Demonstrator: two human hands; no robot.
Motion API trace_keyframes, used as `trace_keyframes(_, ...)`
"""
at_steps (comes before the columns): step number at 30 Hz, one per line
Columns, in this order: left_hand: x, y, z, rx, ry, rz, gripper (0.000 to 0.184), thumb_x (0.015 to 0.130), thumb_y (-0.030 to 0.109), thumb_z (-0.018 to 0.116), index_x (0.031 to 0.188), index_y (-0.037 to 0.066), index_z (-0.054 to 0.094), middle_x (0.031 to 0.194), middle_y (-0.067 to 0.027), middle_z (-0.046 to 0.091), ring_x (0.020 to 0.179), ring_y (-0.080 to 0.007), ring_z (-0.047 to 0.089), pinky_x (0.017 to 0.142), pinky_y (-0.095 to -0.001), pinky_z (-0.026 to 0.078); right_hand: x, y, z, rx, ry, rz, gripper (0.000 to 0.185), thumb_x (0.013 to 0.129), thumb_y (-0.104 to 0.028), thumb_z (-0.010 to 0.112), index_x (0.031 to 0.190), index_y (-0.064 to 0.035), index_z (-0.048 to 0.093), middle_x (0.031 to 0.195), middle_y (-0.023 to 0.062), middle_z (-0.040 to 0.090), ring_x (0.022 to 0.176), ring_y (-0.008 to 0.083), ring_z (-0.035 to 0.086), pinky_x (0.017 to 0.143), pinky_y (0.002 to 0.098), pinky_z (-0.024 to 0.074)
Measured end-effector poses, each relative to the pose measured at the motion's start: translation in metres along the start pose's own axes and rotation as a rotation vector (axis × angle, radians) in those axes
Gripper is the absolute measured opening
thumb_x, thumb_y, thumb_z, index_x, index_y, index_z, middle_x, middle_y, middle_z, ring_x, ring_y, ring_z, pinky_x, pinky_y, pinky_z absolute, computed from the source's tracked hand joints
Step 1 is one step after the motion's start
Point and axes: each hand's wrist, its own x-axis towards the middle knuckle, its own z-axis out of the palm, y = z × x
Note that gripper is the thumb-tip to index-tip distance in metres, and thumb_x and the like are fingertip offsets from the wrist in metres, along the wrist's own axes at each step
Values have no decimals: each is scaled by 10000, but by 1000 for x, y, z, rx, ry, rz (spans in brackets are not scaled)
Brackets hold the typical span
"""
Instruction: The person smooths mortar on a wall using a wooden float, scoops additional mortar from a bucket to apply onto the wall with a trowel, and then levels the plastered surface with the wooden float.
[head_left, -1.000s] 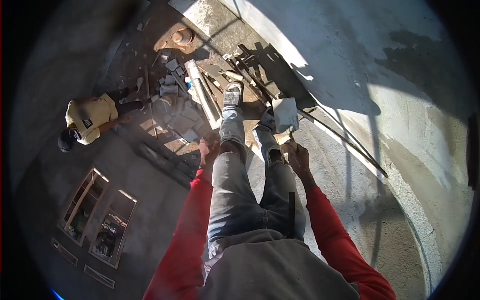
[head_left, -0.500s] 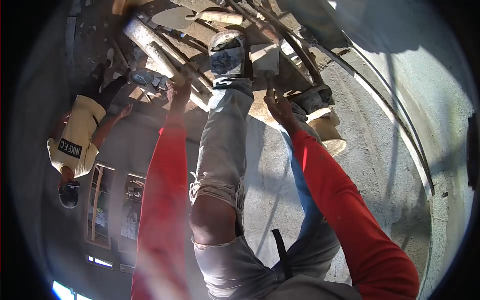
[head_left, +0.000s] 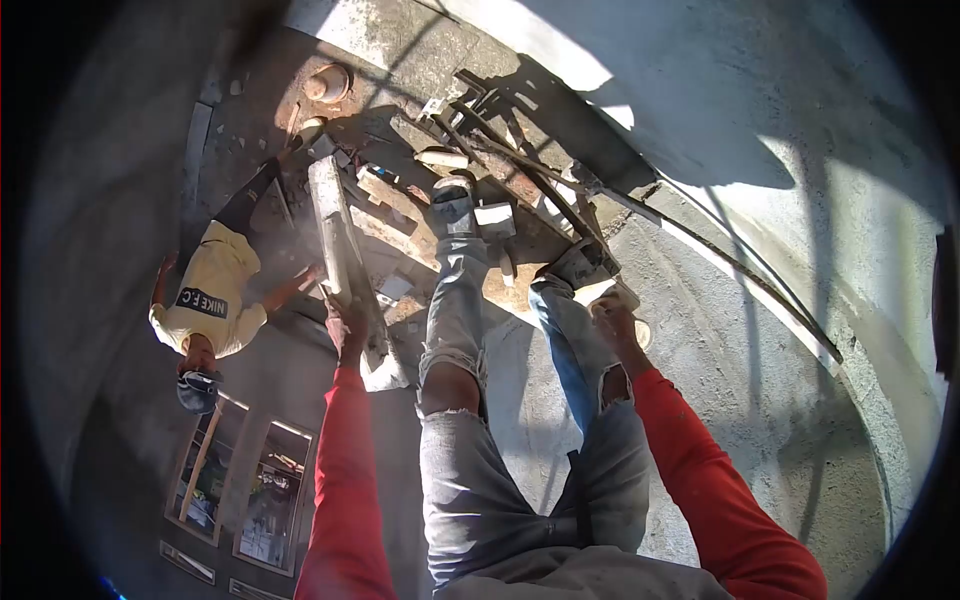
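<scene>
Both red-sleeved arms reach forward from the bottom corners, elbows low, forearms slanting slightly inward, legs between them. Pale beam (head_left: 343,235), left of the shoe (head_left: 455,208), runs lengthwise away from the wearer, far end tipped slightly left, near end beyond the left hand (head_left: 346,328). Left hand is at the beam's nearer part, on its left side, fingers closed on it; thumb placement unclear. Co-worker in yellow shirt (head_left: 212,280) is left of the beam, one hand extended toward it. Right hand (head_left: 615,322) is low beside the right knee, just by a pale block (head_left: 607,292); fingers bent, hold on block can't be told.
</scene>
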Motion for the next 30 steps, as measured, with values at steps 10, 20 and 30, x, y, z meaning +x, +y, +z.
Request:
trace_keyframes(10,-258,280,-324,-702,-24,498,637,1043,295,684,1481,-115,470,1058,-189,706,963,-286,678,888,-406,547,-234,-200,-199,-2,271,-510,284,998,-319,694,1145,-92,779,947,176,784,906,338,777,769,465,599)
trace_keyframes(20,-486,521,-451,-1142,210,932,413,1009,284,789,1246,-15,631,967,-138,752,861,-236,708,802,-383,558,-499,-376,-407,438,948,-1038,219,965,-106,752,1161,-8,755,991,167,782,838,280,772,746,387,609)
trace_keyframes(30,-623,622,-494,-1343,102,1323,488,1069,338,655,1363,-46,589,1079,-166,720,924,-256,699,885,-398,558,-628,-362,-527,384,1250,-1242,296,936,-93,774,1200,24,707,1070,198,744,968,304,764,811,398,616)
